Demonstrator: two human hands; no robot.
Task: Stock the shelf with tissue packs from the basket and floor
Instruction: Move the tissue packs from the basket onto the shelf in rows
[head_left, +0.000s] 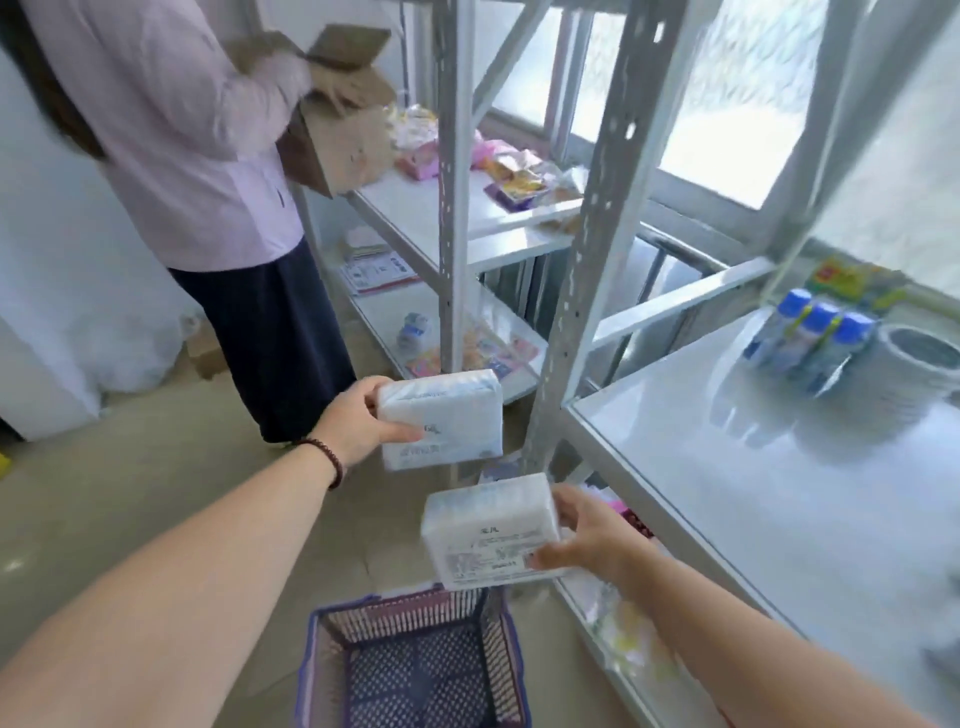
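My left hand (358, 423) grips one white tissue pack (441, 421) by its left end, held up in front of the grey shelf upright (587, 249). My right hand (592, 535) grips a second white tissue pack (488, 530) by its right end, lower and nearer to me. Both packs hang in the air above the purple basket (415, 660) on the floor, whose visible inside holds no packs. The white shelf board (753, 493) lies to the right of both packs.
On the shelf's far right stand blue-capped bottles (810, 338) and a grey roll (919, 364). A person in a pink shirt (197, 156) holds a cardboard box (337, 119) at a second shelf unit (467, 208) with snack packets. Colourful goods lie on lower shelves.
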